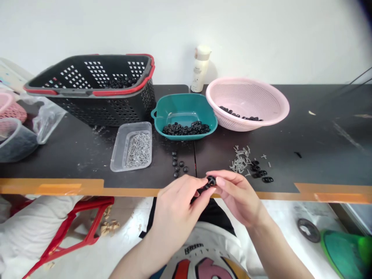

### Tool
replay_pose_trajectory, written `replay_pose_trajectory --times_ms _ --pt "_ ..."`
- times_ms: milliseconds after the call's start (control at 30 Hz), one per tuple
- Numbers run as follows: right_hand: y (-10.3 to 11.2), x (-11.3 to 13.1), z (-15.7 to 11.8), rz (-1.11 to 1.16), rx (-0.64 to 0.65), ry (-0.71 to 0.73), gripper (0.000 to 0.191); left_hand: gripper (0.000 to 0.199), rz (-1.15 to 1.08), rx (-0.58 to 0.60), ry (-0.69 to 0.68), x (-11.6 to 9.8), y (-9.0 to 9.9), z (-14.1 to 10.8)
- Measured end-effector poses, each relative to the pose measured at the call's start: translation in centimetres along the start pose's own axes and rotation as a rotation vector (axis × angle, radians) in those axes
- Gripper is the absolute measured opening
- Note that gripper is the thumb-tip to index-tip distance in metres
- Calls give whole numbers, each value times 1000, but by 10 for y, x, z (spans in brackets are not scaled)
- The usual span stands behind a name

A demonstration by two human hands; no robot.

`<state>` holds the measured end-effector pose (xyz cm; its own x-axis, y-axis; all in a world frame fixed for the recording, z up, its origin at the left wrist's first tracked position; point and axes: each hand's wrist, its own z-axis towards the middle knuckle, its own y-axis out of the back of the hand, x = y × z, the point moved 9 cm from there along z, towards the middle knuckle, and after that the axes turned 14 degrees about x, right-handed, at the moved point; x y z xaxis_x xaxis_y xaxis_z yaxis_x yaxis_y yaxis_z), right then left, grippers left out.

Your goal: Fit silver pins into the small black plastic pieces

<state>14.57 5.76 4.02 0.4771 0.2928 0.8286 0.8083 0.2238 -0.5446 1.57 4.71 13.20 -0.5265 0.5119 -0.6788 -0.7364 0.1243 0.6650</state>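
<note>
Just above the table's front edge, my left hand (183, 205) and my right hand (236, 193) meet at a small black plastic part (210, 180). The fingers of both hands are pinched on it, and part of it is hidden by them. Behind my left hand lie several round black caps (177, 163) on the table. Beyond my right hand rests a pile of small silvery pins (240, 159), with several black oval parts with holes (263, 173) next to it.
A clear tray of metal pins (116, 155) stands left of a teal basin (186, 100) holding black parts. Behind are a black basket with red handles (122, 102), a pink colander (252, 85) and a white bottle (200, 69). A red stool (95, 217) stands below left, beside another person's leg.
</note>
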Motion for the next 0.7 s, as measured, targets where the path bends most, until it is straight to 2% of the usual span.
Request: replay_pose_trajectory --times_ms 133,267,400,500,633,700 --pt "3 3 -3 -126 -7 37 15 7 -8 40 32 3 -2 2" --pt "-4 9 -5 -255 56 102 12 13 -83 60 43 5 -2 3" --pt "-13 11 -7 -213 131 99 12 17 -111 154 63 7 -8 5" --pt "-16 8 -7 -119 150 33 14 15 -94 141 27 4 -5 7" --pt "-25 -1 -6 -5 230 -139 25 14 -51 107 -76 -6 -2 9" --pt "-29 -6 -5 31 256 -208 24 14 -31 73 -115 -8 0 8"
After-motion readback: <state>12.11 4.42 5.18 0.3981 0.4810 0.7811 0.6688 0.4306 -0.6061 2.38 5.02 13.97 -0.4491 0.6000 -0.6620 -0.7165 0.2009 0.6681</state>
